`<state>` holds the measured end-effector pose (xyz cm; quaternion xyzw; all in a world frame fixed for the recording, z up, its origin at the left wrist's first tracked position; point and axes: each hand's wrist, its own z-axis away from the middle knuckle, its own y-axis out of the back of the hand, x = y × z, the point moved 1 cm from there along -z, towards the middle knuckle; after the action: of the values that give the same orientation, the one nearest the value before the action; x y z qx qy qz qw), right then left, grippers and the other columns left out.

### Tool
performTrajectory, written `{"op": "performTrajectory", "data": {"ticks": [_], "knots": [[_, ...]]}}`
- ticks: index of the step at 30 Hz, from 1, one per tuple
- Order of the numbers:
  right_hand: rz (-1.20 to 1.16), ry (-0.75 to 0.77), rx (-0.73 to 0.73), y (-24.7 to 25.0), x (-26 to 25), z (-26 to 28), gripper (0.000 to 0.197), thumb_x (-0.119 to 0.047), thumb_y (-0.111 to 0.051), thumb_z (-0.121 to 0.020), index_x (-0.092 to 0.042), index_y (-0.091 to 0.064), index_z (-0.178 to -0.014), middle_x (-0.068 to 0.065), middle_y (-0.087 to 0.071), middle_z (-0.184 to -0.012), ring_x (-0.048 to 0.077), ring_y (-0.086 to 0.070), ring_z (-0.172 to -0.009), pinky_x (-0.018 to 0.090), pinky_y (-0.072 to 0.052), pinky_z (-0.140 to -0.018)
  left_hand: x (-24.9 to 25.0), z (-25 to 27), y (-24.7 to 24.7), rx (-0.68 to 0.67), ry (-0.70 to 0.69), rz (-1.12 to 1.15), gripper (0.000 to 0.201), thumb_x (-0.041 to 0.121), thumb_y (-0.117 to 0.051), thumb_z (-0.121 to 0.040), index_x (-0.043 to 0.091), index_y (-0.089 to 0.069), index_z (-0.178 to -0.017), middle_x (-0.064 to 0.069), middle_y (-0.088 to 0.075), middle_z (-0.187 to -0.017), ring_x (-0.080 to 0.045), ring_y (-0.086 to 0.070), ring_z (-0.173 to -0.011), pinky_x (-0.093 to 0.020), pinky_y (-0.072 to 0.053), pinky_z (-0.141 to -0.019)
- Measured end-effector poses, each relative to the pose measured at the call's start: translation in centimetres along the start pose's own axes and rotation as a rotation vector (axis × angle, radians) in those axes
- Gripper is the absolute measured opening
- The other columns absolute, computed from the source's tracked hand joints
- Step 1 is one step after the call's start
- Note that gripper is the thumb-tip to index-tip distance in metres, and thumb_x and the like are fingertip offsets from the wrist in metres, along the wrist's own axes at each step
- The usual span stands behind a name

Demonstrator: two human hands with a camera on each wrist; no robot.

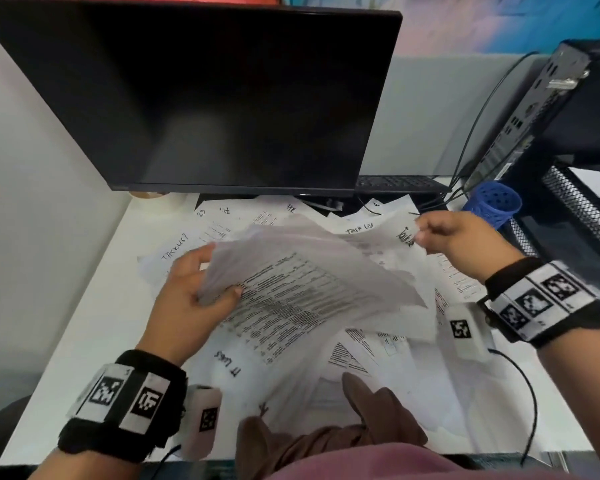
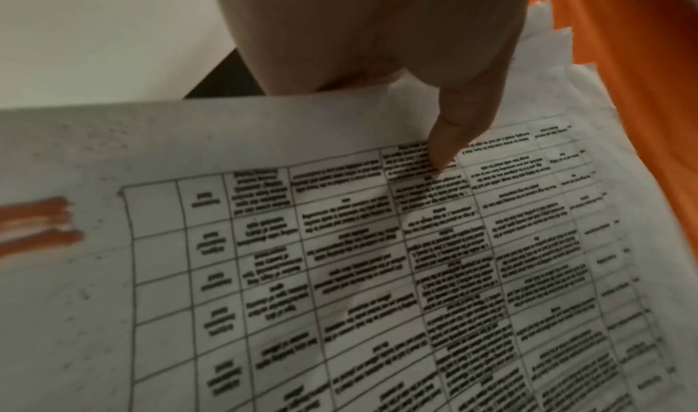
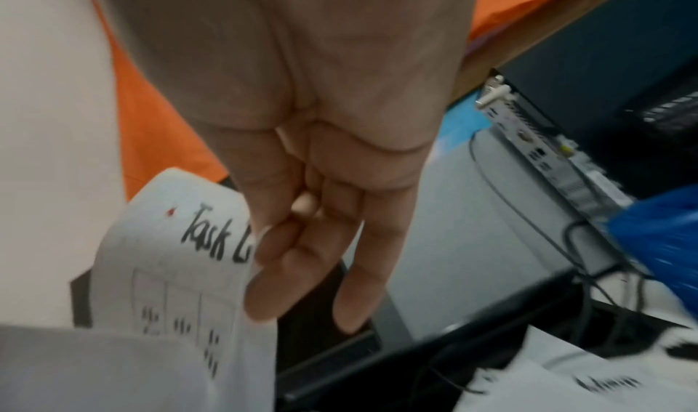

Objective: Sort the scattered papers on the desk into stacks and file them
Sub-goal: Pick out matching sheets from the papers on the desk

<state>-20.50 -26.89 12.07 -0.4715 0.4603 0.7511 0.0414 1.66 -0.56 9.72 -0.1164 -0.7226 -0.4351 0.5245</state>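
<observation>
Many white papers point(image 1: 388, 372) lie scattered across the white desk point(image 1: 94, 327), some printed, some with handwritten headings. My left hand point(image 1: 191, 289) holds a bundle of printed sheets point(image 1: 291, 289) lifted off the desk, thumb on top. In the left wrist view the thumb point(image 2: 449, 150) presses on a sheet with a printed table point(image 2: 377, 269). My right hand point(image 1: 458, 237) pinches the corner of a sheet headed "Task List" point(image 1: 399, 237), raised at the back right. The right wrist view shows that "Task List" sheet point(image 3: 181, 269) curled beside my fingers point(image 3: 272, 269).
A dark monitor point(image 1: 222, 98) stands at the back over the papers. A keyboard point(image 1: 395, 183), a blue perforated cup point(image 1: 492, 202), cables and a black computer case point(image 1: 551, 109) fill the back right. A black mesh tray point(image 1: 582, 202) holds paper at the right edge.
</observation>
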Motion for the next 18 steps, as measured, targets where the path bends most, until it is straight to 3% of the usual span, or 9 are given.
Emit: {"op": "performTrajectory", "data": {"ticks": [2, 4, 5, 6, 8, 11, 13, 15, 18], "knots": [[0.078, 0.068, -0.087, 0.4, -1.8, 0.6, 0.035, -0.008, -0.059, -0.09, -0.029, -0.055, -0.062, -0.013, -0.053, -0.056, 0.002, -0.049, -0.056, 0.007, -0.04, -0.062, 1.5, -0.5, -0.4, -0.056, -0.07, -0.055, 0.075, 0.013, -0.074, -0.081, 0.082, -0.045, -0.078, 0.041, -0.054, -0.102, -0.018, -0.049, -0.121, -0.038, -0.04, -0.101], [0.115, 0.123, -0.148, 0.3, -3.2, 1.3, 0.028, -0.01, -0.059, -0.09, -0.027, -0.061, -0.069, -0.009, -0.062, -0.064, 0.007, -0.053, -0.06, 0.013, -0.043, -0.07, 2.1, -1.2, -1.1, -0.123, -0.101, -0.107, 0.074, 0.012, -0.07, -0.084, 0.081, -0.044, -0.079, 0.041, -0.055, -0.098, -0.021, -0.052, -0.122, -0.042, -0.041, -0.104], [0.12, 0.147, -0.164, 0.3, -3.7, 1.6, 0.022, -0.011, -0.059, -0.09, -0.025, -0.065, -0.075, -0.001, -0.066, -0.073, 0.016, -0.057, -0.068, 0.02, -0.046, -0.077, 2.2, -1.4, -1.4, -0.155, -0.115, -0.12, 0.073, 0.012, -0.069, -0.084, 0.081, -0.045, -0.08, 0.04, -0.055, -0.097, -0.021, -0.053, -0.12, -0.046, -0.04, -0.106], [0.12, 0.164, -0.169, 0.2, -4.0, 1.8, 0.019, -0.011, -0.058, -0.091, -0.024, -0.066, -0.079, 0.004, -0.068, -0.08, 0.022, -0.06, -0.077, 0.028, -0.047, -0.082, 2.3, -1.5, -1.7, -0.183, -0.132, -0.132, 0.074, 0.012, -0.068, -0.085, 0.082, -0.044, -0.081, 0.043, -0.056, -0.095, -0.016, -0.054, -0.117, -0.047, -0.038, -0.108], [0.087, 0.202, -0.15, 0.3, -4.5, 2.1, 0.022, -0.009, -0.057, -0.091, -0.025, -0.066, -0.08, 0.002, -0.067, -0.084, 0.022, -0.06, -0.08, 0.035, -0.047, -0.083, 2.7, -1.7, -2.1, -0.22, -0.167, -0.152, 0.079, 0.012, -0.066, -0.086, 0.086, -0.039, -0.081, 0.057, -0.048, -0.095, -0.002, -0.05, -0.109, -0.04, -0.036, -0.11], [0.068, 0.228, -0.004, 0.9, -4.7, 2.1, 0.022, -0.007, -0.054, -0.092, -0.024, -0.064, -0.081, -0.002, -0.066, -0.083, 0.017, -0.06, -0.082, 0.032, -0.045, -0.081, 2.4, -2.0, -2.3, -0.196, -0.192, -0.111, 0.077, 0.014, -0.067, -0.084, 0.086, -0.04, -0.086, 0.05, -0.053, -0.093, 0.01, -0.051, -0.101, -0.016, -0.042, -0.096], [0.102, 0.229, 0.164, 1.7, -4.6, 1.8, 0.019, -0.01, -0.053, -0.093, -0.02, -0.063, -0.081, 0.0, -0.065, -0.085, 0.018, -0.058, -0.081, 0.024, -0.042, -0.077, 2.1, -1.9, -2.2, -0.164, -0.221, -0.075, 0.068, 0.019, -0.066, -0.081, 0.082, -0.043, -0.094, 0.048, -0.054, -0.103, 0.022, -0.049, -0.107, 0.001, -0.037, -0.086], [0.142, 0.214, 0.311, 2.4, -4.5, 1.5, 0.017, -0.013, -0.053, -0.093, -0.022, -0.063, -0.083, 0.001, -0.065, -0.088, 0.016, -0.056, -0.081, 0.022, -0.04, -0.072, 1.8, -1.8, -2.0, -0.137, -0.224, -0.066, 0.069, 0.016, -0.069, -0.08, 0.08, -0.046, -0.098, 0.046, -0.056, -0.104, 0.026, -0.047, -0.105, 0.005, -0.034, -0.081], [0.164, 0.206, 0.429, 3.0, -4.2, 1.1, 0.015, -0.015, -0.053, -0.093, -0.021, -0.065, -0.087, 0.0, -0.063, -0.093, 0.013, -0.055, -0.086, 0.021, -0.039, -0.073, 1.7, -1.8, -1.9, -0.124, -0.221, -0.077, 0.077, 0.007, -0.069, -0.08, 0.08, -0.046, -0.091, 0.052, -0.054, -0.093, 0.028, -0.05, -0.093, 0.005, -0.035, -0.075]]}}
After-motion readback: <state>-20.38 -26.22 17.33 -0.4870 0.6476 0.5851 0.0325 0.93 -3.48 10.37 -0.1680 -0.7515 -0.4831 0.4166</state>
